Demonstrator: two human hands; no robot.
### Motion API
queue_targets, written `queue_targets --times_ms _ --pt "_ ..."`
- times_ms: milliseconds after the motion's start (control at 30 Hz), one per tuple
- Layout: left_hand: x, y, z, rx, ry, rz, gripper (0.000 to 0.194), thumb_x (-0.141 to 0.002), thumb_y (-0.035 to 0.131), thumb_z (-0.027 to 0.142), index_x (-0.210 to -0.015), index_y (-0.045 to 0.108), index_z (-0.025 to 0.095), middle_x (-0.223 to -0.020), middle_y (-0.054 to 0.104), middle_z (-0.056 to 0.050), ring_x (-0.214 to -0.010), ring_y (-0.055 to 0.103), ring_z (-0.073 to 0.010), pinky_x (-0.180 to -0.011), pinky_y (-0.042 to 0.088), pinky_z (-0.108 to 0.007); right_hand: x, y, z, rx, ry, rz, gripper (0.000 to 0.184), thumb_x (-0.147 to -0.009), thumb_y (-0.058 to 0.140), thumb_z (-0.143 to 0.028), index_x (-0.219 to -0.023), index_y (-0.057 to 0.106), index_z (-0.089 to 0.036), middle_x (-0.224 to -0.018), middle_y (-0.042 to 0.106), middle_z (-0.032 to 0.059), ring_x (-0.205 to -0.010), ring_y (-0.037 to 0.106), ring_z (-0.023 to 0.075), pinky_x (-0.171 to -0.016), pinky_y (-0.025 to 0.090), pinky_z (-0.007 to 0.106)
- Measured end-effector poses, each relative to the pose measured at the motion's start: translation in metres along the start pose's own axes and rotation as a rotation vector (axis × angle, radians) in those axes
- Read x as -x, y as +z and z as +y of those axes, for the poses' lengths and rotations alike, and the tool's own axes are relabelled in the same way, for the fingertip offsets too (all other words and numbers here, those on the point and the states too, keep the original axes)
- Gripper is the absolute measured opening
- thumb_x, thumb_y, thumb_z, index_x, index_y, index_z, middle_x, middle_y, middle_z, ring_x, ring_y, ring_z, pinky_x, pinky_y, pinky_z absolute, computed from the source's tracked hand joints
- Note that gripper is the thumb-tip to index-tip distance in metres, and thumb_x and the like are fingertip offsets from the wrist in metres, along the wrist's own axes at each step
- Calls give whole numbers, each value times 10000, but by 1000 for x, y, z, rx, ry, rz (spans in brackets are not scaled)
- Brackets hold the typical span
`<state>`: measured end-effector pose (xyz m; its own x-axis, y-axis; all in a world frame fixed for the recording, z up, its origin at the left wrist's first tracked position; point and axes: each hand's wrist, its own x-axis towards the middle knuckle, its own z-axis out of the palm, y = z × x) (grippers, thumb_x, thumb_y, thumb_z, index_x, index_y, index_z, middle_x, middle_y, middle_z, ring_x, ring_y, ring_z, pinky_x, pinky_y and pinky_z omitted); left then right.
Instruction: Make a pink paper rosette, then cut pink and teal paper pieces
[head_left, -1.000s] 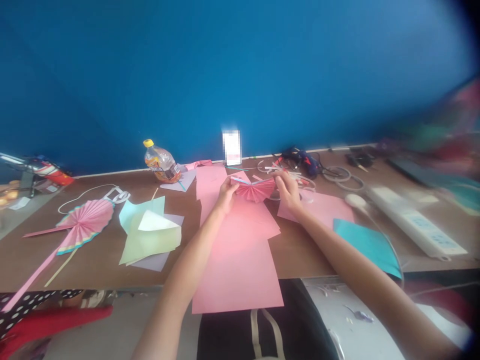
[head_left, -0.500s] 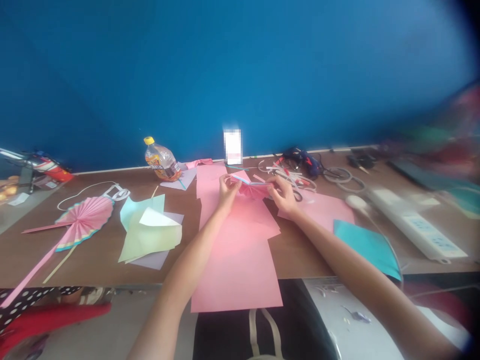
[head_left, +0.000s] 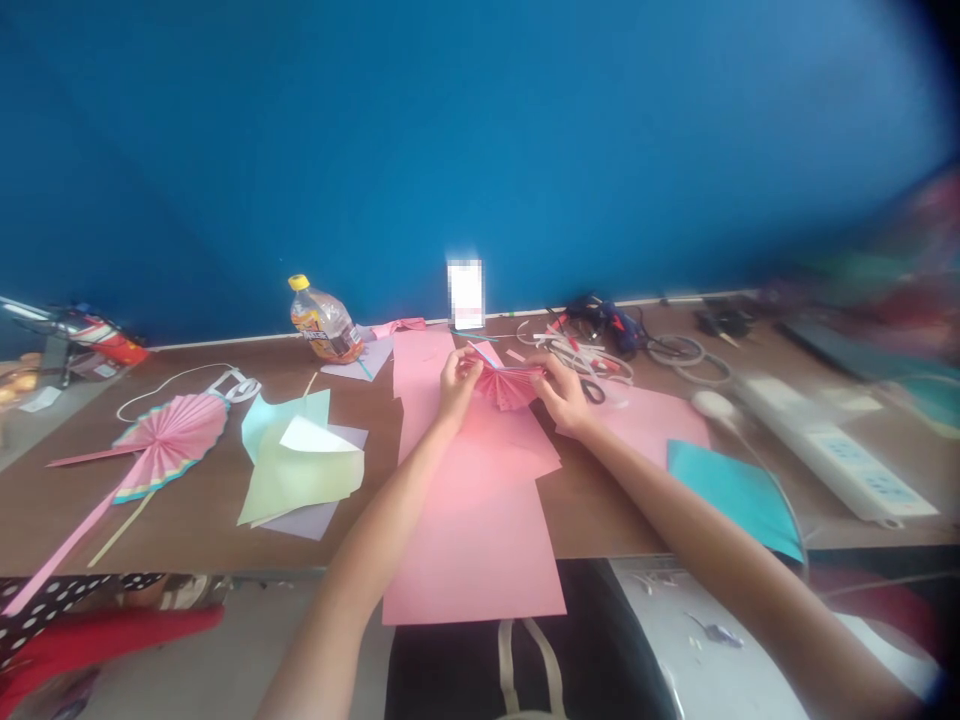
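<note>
Flat blue wall [head_left: 480,130]: fills the upper half; its top right corner falls into a dark blur.
Brown wooden table [head_left: 600,510]: runs the full width against the wall; its right end is smeared and cut off.
Overlapping pink paper sheets [head_left: 472,560]: a column from the far edge to the near edge, the lowest overhanging; the hands cover part.
Long white power strip [head_left: 847,450]: slants near the right end; its sockets are too blurred to make out.
Round pleated pink fan with a blue-and-yellow rim [head_left: 176,430]: lies toward the left end, one pink strip trailing past the near edge.
Pale green paper sheets [head_left: 300,490]: between the fan and the pink column, hiding most of a lilac sheet.
Clear plastic bottle with a yellow cap [head_left: 328,325]: leans near the far edge, left of centre.
Left hand [head_left: 458,388]: thumb and fingers pinched on the left end of the pleated pink paper [head_left: 508,388].
Right hand [head_left: 564,392]: pinched on its right end; fingertips hide the tips.
Pleated paper: spread between both hands, above the pink column, toward the far edge.
White upright panel [head_left: 466,292]: at the far edge, pixelated, unreadable.
Dark loop [head_left: 595,392]: beside the right hand, partly hidden; cannot tell what it belongs to.
</note>
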<state>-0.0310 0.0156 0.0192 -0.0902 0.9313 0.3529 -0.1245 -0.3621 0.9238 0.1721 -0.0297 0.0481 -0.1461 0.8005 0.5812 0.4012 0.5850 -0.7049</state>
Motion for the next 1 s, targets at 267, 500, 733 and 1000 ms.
queue_targets --times_ms 267,500,733,1000 --pt "2 0 2 -29 18 -26 333 -809 683 367 -1108 605 242 -1125 640 -44 -942 587 -154 -863 437 -269 -2 1 -1 -89 45 35 198 -863 478 -293 -982 610 -207 -852 626 16 -723 533 181 -677 410 318" --pt "2 2 6 -35 32 -34 331 -794 679 295 -1117 627 247 -1268 609 -54 -1153 551 -198 -977 403 -308 -3 3 2 -65 118 50 173 -816 465 -233 -883 623 -214 -805 634 19 -768 566 208 -663 423 322" --pt "3 4 10 -86 37 -33 319 -788 657 243 -1105 625 243 -1247 613 -51 -1211 514 -208 -1043 362 -331 -3 4 8 -31 115 93 235 -733 450 -160 -895 614 -207 -861 643 20 -782 563 198 -679 422 310" --pt "2 3 5 -67 26 -28 322 -725 649 174 -1039 594 221 -1175 616 -49 -1089 560 -192 -936 413 -301 -8 5 13 -163 167 116 163 -775 473 -200 -863 609 -213 -817 612 3 -778 545 188 -709 418 310"
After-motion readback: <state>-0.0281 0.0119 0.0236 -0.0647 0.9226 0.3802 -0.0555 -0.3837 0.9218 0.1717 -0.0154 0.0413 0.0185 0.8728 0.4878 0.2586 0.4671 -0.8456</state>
